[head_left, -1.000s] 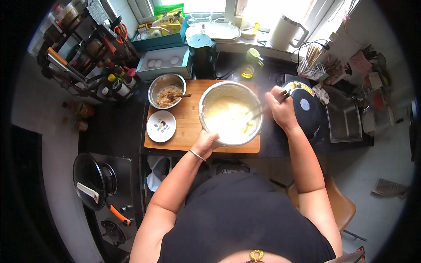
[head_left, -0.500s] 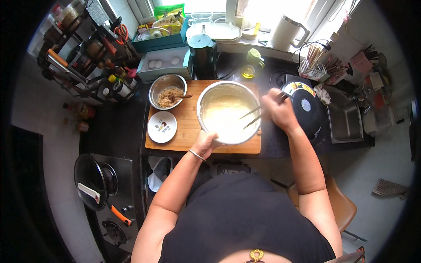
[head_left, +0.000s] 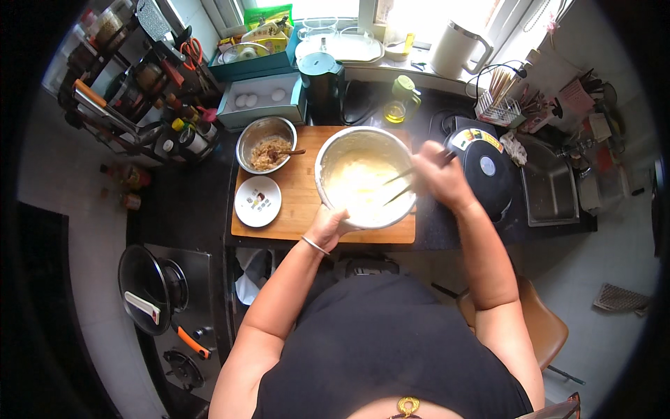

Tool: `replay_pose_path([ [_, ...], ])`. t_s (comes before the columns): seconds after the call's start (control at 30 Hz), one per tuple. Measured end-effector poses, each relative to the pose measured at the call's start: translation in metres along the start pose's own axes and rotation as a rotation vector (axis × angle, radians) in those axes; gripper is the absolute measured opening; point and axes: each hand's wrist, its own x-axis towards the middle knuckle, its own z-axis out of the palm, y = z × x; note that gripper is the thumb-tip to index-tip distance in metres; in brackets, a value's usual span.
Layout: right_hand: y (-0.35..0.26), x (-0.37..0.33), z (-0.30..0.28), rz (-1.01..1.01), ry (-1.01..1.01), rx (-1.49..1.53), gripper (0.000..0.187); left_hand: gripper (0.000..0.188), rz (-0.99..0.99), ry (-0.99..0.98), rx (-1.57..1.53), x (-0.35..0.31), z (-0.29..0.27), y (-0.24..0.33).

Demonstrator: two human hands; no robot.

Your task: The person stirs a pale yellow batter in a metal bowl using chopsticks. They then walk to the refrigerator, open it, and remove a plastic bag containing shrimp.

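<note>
Right hand [head_left: 441,176] grips two chopsticks [head_left: 398,194], left hand [head_left: 328,227] pinches one bowl [head_left: 364,142]

Bright daylight enters through a white-framed glass window [head_left: 447,10] at 1 o'clock. A pale, flat wall [head_left: 42,167] rises at 9 o'clock; a tan, smooth-seated chair [head_left: 544,328] stands at 4 o'clock, near pale grey flooring [head_left: 579,276].

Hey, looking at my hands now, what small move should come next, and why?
Probably sweep the chopsticks along the large bowl's inner wall: pale smears cling there above the mixture, the right hand already holds them angled into the bowl, and the left hand grips the rim.
</note>
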Motion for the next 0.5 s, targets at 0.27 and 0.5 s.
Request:
replay_pose_path([
  [0.27, -0.008, 0.002, 0.007, -0.01, 0.012, -0.053, 0.012, 0.052, -0.011, -0.003, 0.005, -0.002, 0.003, -0.002],
  [0.5, -0.003, 0.002, 0.017, -0.1, 0.025, 0.01, 0.014, 0.052, -0.04, -0.017, 0.021, 0.007, 0.007, -0.007],
])
